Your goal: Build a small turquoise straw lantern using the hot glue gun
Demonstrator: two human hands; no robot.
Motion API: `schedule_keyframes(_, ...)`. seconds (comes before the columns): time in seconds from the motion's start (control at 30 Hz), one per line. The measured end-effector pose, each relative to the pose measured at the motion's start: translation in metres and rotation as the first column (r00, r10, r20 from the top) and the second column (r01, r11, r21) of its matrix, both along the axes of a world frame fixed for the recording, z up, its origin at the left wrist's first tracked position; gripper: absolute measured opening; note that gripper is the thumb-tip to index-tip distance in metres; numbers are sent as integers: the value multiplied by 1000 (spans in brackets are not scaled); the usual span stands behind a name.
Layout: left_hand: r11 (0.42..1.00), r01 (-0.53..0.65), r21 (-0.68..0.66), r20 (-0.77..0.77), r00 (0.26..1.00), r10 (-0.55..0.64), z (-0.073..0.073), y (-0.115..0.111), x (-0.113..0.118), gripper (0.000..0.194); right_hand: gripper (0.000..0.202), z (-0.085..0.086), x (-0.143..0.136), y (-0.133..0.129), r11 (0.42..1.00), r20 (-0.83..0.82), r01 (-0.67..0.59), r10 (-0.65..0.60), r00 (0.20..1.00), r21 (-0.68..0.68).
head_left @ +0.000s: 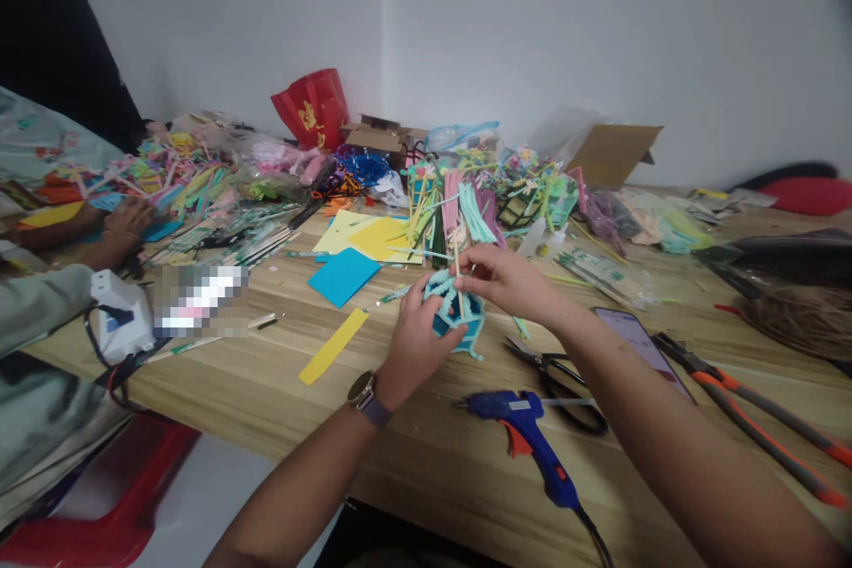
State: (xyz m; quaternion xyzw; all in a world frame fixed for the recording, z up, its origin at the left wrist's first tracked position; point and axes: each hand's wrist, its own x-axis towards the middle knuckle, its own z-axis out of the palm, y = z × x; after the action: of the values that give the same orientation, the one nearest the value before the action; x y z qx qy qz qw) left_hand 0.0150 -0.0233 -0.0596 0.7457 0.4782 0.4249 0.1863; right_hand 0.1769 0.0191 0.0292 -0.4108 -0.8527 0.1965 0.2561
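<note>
My left hand (424, 328) is closed around the side of a small teal craft piece (474, 319) edged with light-blue pipe cleaners. Between the thumb and fingers of my right hand (496, 280) is a thin wooden stick (458, 259), held upright with its lower end against the craft piece. Whether the stick is fixed to it, I cannot tell. Nearest to my hands lie a blue glue gun (509, 408) with an orange trigger, black-handled scissors (556, 373), a yellow paper strip (334, 346) and a blue paper sheet (344, 276).
Orange-handled pliers (752, 408) and a phone (642, 346) lie at the right. Bundles of pipe cleaners (472, 209) and a red bag (311, 108) stand along the back. At the left, a co-worker's hands (126, 226) rest near a white device (122, 319).
</note>
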Motion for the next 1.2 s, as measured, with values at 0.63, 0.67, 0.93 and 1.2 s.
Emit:
schedule_keyframes(0.63,998,-28,57,-47,998,31,-7,0,-2,21,18,3,6,-14,992,-274,-48,14,962,-119)
schedule_keyframes(0.67,997,-33,75,-55,998,37,-9,1,-2,23,21,4,8,-19,987,-339,-47,-9,941,-155)
schedule_keyframes(0.93,963,-141,229,-113,979,170,-21,15,1,33,38,-22,44,-56,971,-310,97,-163,937,-220)
schedule_keyframes(1.2,910,-303,284,27,951,308,-12,23,-10,32,51,-68,81,-73,942,-301,241,-305,903,-232)
